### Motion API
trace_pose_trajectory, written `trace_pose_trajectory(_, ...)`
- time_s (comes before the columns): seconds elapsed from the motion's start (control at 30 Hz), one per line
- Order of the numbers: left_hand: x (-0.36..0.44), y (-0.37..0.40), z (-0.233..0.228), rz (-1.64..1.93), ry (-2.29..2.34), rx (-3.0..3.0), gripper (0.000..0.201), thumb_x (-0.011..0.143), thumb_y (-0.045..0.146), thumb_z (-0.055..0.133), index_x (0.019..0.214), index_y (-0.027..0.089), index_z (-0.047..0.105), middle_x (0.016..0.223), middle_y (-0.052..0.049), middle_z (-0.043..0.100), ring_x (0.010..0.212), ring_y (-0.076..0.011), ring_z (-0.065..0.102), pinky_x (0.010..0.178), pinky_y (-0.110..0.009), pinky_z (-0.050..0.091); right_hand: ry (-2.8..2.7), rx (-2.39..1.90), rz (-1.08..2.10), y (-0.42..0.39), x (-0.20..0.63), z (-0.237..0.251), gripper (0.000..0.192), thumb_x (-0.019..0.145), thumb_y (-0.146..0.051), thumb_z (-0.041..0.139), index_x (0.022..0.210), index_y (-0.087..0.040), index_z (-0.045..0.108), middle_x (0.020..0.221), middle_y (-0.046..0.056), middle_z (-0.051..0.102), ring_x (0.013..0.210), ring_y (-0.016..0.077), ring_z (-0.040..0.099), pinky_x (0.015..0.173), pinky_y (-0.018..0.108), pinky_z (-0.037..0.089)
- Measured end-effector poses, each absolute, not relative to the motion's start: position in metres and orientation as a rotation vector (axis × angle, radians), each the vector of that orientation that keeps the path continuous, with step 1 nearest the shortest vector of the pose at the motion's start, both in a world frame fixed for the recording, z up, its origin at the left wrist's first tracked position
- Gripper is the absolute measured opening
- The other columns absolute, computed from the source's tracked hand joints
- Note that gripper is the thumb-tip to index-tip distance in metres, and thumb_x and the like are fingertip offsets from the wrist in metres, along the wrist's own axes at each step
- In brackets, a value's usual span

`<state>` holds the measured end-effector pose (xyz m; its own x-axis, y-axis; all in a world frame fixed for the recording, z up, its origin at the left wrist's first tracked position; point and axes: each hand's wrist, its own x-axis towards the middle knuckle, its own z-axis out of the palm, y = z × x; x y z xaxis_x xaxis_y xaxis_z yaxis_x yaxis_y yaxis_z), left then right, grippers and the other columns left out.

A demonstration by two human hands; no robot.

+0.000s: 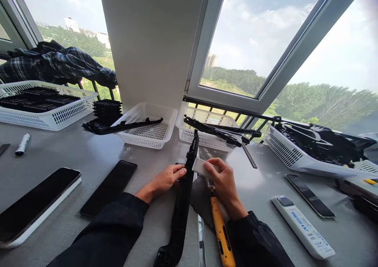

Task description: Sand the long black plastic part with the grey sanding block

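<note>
A long black plastic part (183,196) lies lengthwise on the grey table, running from the near edge toward the window. My left hand (167,177) pinches it at its left side about midway. My right hand (223,179) holds a small white-grey block (201,167) pressed against the part's right side. A hammer with a yellow handle (221,232) lies under my right wrist, pointing toward me.
White baskets stand along the window: one at far left (56,117) with black parts, a middle one (153,135) with a black strip across it, another (203,139), one at right (292,156). Phones (35,204) (109,188) lie left; a remote (302,227) and phone (308,196) lie right. A marker (23,144) is far left.
</note>
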<state>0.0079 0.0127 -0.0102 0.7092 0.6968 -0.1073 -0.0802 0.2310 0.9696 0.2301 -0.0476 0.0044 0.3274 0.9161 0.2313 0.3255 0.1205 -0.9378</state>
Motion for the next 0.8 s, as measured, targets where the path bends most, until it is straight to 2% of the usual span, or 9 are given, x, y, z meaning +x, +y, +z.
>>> trace_pose_trajectory(0.1, 0.009, 0.013, -0.011, 0.595, 0.631, 1.239, 0.058, 0.081, 0.07, 0.075, 0.096, 0.014, 0.07, 0.085, -0.004, 0.066, 0.075, -0.0174, 0.059, 0.063, -0.027, 0.049, -1.12, -1.403, 0.43, -0.051, 0.23, 0.002, 0.044, 0.09, -0.058, 0.072, 0.11, -0.018, 0.073, 0.103, 0.009, 0.077, 0.078, 0.02, 0.069, 0.061, 0.029, 0.054)
trace_pose_trajectory(0.2, 0.009, 0.013, -0.011, 0.552, 0.603, 1.277, 0.061, 0.08, 0.072, 0.073, 0.098, 0.014, 0.069, 0.078, -0.002, 0.061, 0.069, -0.0172, 0.059, 0.058, -0.028, 0.049, -1.267, -1.348, 0.307, -0.055, 0.224, -0.001, 0.032, 0.094, -0.048, 0.071, 0.115, -0.023, 0.077, 0.113, 0.009, 0.079, 0.1, 0.0242, 0.074, 0.084, 0.037, 0.061)
trace_pose_trajectory(0.27, 0.009, 0.013, -0.011, 0.538, 0.587, 1.296, 0.065, 0.079, 0.075, 0.072, 0.102, 0.014, 0.069, 0.076, 0.0, 0.059, 0.067, -0.0168, 0.058, 0.056, -0.028, 0.048, -1.485, -1.285, 0.324, -0.057, 0.217, -0.002, 0.024, 0.096, -0.039, 0.071, 0.115, -0.027, 0.079, 0.121, 0.008, 0.078, 0.111, 0.0253, 0.074, 0.097, 0.042, 0.059)
trace_pose_trajectory(0.33, 0.009, 0.014, -0.011, 0.56, 0.587, 1.317, 0.068, 0.08, 0.076, 0.071, 0.106, 0.013, 0.07, 0.077, 0.001, 0.057, 0.067, -0.0152, 0.055, 0.056, -0.025, 0.044, -1.652, -1.213, 0.351, -0.058, 0.211, -0.001, 0.026, 0.096, -0.03, 0.07, 0.12, -0.03, 0.079, 0.133, 0.007, 0.074, 0.122, 0.0256, 0.07, 0.107, 0.046, 0.056)
trace_pose_trajectory(0.4, 0.009, 0.015, -0.013, 0.595, 0.592, 1.342, 0.068, 0.081, 0.076, 0.07, 0.106, 0.013, 0.072, 0.078, 0.0, 0.058, 0.068, -0.0142, 0.052, 0.057, -0.024, 0.041, -1.752, -1.145, 0.363, -0.058, 0.206, 0.001, 0.03, 0.095, -0.023, 0.069, 0.123, -0.031, 0.077, 0.135, 0.006, 0.073, 0.133, 0.026, 0.064, 0.113, 0.049, 0.053)
trace_pose_trajectory(0.5, 0.01, 0.018, -0.017, 0.657, 0.58, 1.377, 0.064, 0.082, 0.074, 0.07, 0.102, 0.013, 0.075, 0.086, -0.004, 0.066, 0.076, -0.0165, 0.055, 0.067, -0.026, 0.044, -1.879, -1.054, 0.359, -0.059, 0.202, 0.005, 0.034, 0.092, -0.017, 0.068, 0.121, -0.031, 0.078, 0.129, 0.004, 0.076, 0.139, 0.0268, 0.058, 0.114, 0.052, 0.052)
trace_pose_trajectory(0.6, 0.011, 0.02, -0.018, 0.696, 0.56, 1.39, 0.058, 0.085, 0.068, 0.07, 0.1, 0.013, 0.076, 0.091, -0.006, 0.07, 0.082, -0.0186, 0.057, 0.075, -0.028, 0.044, -1.94, -1.033, 0.291, -0.06, 0.2, 0.008, 0.042, 0.088, -0.013, 0.066, 0.124, -0.032, 0.077, 0.13, 0.003, 0.075, 0.133, 0.0267, 0.06, 0.111, 0.051, 0.053)
trace_pose_trajectory(0.8, 0.011, 0.016, -0.012, 0.668, 0.559, 1.343, 0.053, 0.085, 0.065, 0.072, 0.099, 0.014, 0.077, 0.084, -0.002, 0.067, 0.079, -0.0171, 0.054, 0.071, -0.027, 0.041, -1.942, -1.071, 0.198, -0.059, 0.202, 0.003, 0.05, 0.084, -0.011, 0.064, 0.127, -0.034, 0.076, 0.132, 0.004, 0.073, 0.125, 0.0269, 0.06, 0.106, 0.051, 0.055)
